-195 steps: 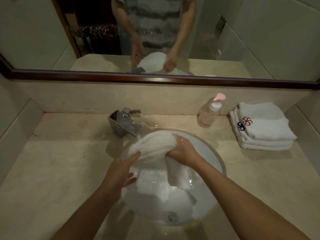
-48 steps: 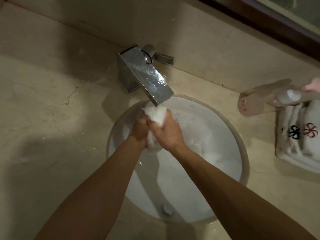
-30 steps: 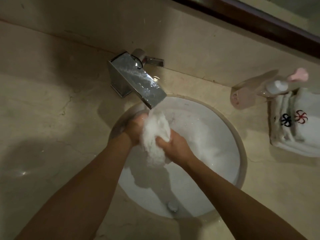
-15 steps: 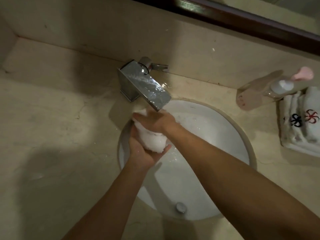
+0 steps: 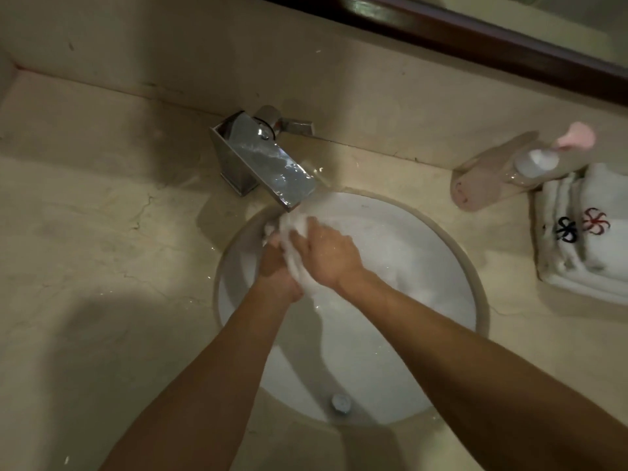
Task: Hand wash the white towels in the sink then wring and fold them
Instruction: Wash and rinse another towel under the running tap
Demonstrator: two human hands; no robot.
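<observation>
A wet white towel (image 5: 293,246) is bunched into a narrow twist over the round white sink (image 5: 452,266), right under the spout of the chrome faucet (image 5: 268,168). My left hand (image 5: 277,270) grips its left side and my right hand (image 5: 328,253) grips its right side, the two hands pressed close together. Most of the towel is hidden between my palms. More white cloth or foam (image 5: 404,266) lies in the basin to the right; I cannot tell which.
A stack of folded white towels (image 5: 584,239) with embroidered flower marks sits on the beige counter (image 5: 102,266) at the right. A clear pump bottle with a pink top (image 5: 509,168) stands beside it. The drain (image 5: 340,402) is at the basin's near side. A dark mirror frame (image 5: 475,39) runs above.
Half a second ago my right hand lay on top of the towel and my left cupped it from below; now both hands grip it side by side under the spout.
</observation>
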